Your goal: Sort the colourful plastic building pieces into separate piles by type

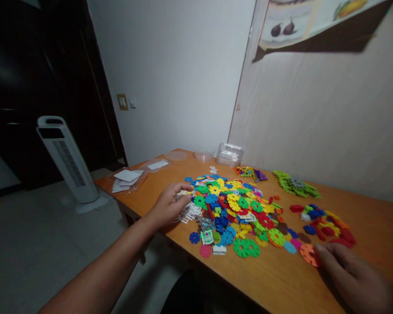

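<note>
A large mixed heap of colourful plastic building pieces [231, 205] lies on the wooden table, many of them notched discs. My left hand [170, 204] is at the heap's left edge, above a group of white window-like lattice pieces [190, 213]. Its thumb and fingers are apart, and small white and yellow bits show between them; none is clearly gripped. At the lower right, my right hand [353, 272] pinches an orange notched disc [309, 254] at its edge. A joined pair of green discs [246, 247] and a white block [219, 250] lie near the table's front edge.
Red, blue and yellow blocks [327, 224] form a group at right. Stacked green pieces [295, 184] and a multicoloured stack [249, 173] lie along the wall. Clear plastic containers [229, 154] stand at the back; bagged white cards [127, 176] lie left. A tower fan [68, 161] stands on the floor.
</note>
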Demonstrator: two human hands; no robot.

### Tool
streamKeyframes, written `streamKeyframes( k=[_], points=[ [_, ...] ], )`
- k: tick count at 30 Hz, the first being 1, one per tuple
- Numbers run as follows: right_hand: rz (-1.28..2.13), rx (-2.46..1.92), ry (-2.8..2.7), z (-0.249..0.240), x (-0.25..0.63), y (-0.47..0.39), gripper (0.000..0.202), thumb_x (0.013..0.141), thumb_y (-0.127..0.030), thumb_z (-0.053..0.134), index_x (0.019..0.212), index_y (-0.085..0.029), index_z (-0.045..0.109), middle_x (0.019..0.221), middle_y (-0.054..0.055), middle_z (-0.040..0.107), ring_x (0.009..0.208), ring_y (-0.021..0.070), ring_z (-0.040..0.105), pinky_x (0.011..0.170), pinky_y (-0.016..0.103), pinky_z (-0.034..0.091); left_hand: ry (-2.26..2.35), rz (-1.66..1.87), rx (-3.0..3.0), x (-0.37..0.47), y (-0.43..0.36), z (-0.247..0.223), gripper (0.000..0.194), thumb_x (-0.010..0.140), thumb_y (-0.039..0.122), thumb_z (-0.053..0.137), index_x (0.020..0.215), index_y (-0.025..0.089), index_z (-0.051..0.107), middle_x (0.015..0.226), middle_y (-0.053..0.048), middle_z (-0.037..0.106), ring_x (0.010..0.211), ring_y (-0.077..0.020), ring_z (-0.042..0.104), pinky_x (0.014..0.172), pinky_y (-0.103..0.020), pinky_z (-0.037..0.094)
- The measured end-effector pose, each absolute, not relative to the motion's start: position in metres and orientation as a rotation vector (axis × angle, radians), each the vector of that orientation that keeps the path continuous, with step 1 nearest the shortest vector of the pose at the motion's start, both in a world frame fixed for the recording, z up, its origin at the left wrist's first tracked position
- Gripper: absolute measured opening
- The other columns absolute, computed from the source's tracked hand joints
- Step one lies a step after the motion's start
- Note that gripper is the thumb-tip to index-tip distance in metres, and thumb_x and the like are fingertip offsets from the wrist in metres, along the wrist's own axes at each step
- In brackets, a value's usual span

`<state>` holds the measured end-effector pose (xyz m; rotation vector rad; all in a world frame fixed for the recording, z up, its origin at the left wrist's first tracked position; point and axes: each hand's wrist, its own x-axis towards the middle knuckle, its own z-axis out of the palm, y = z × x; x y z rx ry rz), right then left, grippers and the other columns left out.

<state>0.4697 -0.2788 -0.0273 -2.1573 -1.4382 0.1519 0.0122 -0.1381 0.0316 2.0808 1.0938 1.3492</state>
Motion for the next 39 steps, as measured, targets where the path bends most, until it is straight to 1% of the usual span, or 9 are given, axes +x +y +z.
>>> streamKeyframes(
  k=[2, 4, 8, 16, 21, 26, 30, 35, 39],
  points=[
    [0.286, -2.185, -1.459, -0.022, 0.466, -0.279, 0.049, 0.088, -0.078, 0.037, 0.086, -0.038, 0.066, 0.086, 0.000, 0.076, 0.083, 0.0270, 0.073, 0.072, 0.037, 0.055, 0.956, 1.188, 2.408, 0.011, -0.165, 0.028, 0.019, 0.088, 0.023, 0.061, 0.106, 0.022, 0.069, 0.108, -0.008, 0.070, 0.105, -0.0234, 0.063, 0.098, -0.040, 0.047],
    [0.341, -2.199, -1.470, -0.017, 0.463, -0.279, 0.053, 0.088, -0.078, 0.034, 0.088, -0.035, 0.065, 0.087, 0.002, 0.076, 0.086, 0.0283, 0.072, 0.077, 0.039, 0.054, 0.864, 1.096, 2.593, 0.011, -0.182, 0.026, 0.026, 0.087, 0.015, 0.058, 0.110, 0.023, 0.067, 0.112, -0.008, 0.069, 0.113, -0.0239, 0.060, 0.105, -0.042, 0.044],
    [0.332, -2.168, -1.528, -0.009, 0.456, -0.276, 0.053, 0.090, -0.073, 0.034, 0.086, -0.030, 0.064, 0.083, 0.003, 0.075, 0.083, 0.0276, 0.072, 0.075, 0.037, 0.052, 0.851, 1.030, 2.709, 0.014, -0.190, 0.019, 0.038, 0.086, 0.009, 0.054, 0.118, 0.026, 0.065, 0.125, -0.007, 0.065, 0.126, -0.0241, 0.053, 0.111, -0.043, 0.041],
    [0.194, -2.089, -1.554, -0.006, 0.449, -0.272, 0.042, 0.090, -0.062, 0.043, 0.077, -0.028, 0.065, 0.073, 0.004, 0.074, 0.070, 0.0275, 0.071, 0.060, 0.034, 0.049, 0.944, 0.981, 2.796, 0.017, -0.177, 0.003, 0.035, 0.087, 0.020, 0.062, 0.120, 0.029, 0.070, 0.136, -0.010, 0.061, 0.135, -0.0315, 0.046, 0.114, -0.052, 0.037],
    [0.179, -2.044, -1.566, -0.001, 0.443, -0.274, 0.040, 0.090, -0.060, 0.044, 0.074, -0.029, 0.064, 0.069, 0.004, 0.072, 0.067, 0.0276, 0.070, 0.060, 0.036, 0.049, 0.969, 0.925, 2.837, 0.019, -0.174, 0.008, 0.029, 0.089, 0.025, 0.063, 0.115, 0.030, 0.074, 0.139, -0.010, 0.060, 0.140, -0.0350, 0.041, 0.115, -0.056, 0.034],
    [0.193, -2.048, -1.580, -0.001, 0.443, -0.274, 0.041, 0.091, -0.060, 0.043, 0.074, -0.029, 0.063, 0.069, 0.004, 0.071, 0.067, 0.0272, 0.070, 0.061, 0.037, 0.049, 0.969, 0.904, 2.884, 0.018, -0.170, 0.005, 0.024, 0.093, 0.030, 0.062, 0.113, 0.031, 0.074, 0.142, -0.008, 0.059, 0.143, -0.0344, 0.039, 0.119, -0.057, 0.030],
    [0.201, -2.062, -1.577, 0.000, 0.443, -0.273, 0.042, 0.092, -0.060, 0.043, 0.083, -0.029, 0.071, 0.077, 0.005, 0.075, 0.073, 0.0290, 0.072, 0.064, 0.039, 0.051, 0.983, 0.911, 2.892, 0.017, -0.167, 0.002, 0.022, 0.095, 0.031, 0.061, 0.113, 0.031, 0.074, 0.145, -0.008, 0.057, 0.146, -0.0342, 0.035, 0.119, -0.057, 0.029],
    [0.128, -2.047, -1.555, 0.001, 0.440, -0.273, 0.045, 0.091, -0.056, 0.047, 0.112, -0.031, 0.077, 0.112, 0.008, 0.079, 0.101, 0.0336, 0.073, 0.080, 0.044, 0.055, 0.950, 0.942, 2.891, 0.021, -0.166, 0.004, 0.021, 0.095, 0.031, 0.061, 0.111, 0.030, 0.074, 0.143, -0.008, 0.059, 0.145, -0.0327, 0.037, 0.120, -0.055, 0.029],
    [0.131, -2.050, -1.554, 0.000, 0.440, -0.272, 0.047, 0.090, -0.057, 0.049, 0.117, -0.031, 0.077, 0.114, 0.009, 0.078, 0.101, 0.0341, 0.073, 0.078, 0.045, 0.056, 0.986, 0.991, 2.837, 0.028, -0.165, 0.008, 0.020, 0.097, 0.033, 0.058, 0.108, 0.030, 0.074, 0.144, -0.007, 0.058, 0.143, -0.0317, 0.038, 0.119, -0.054, 0.029]
  ],
)
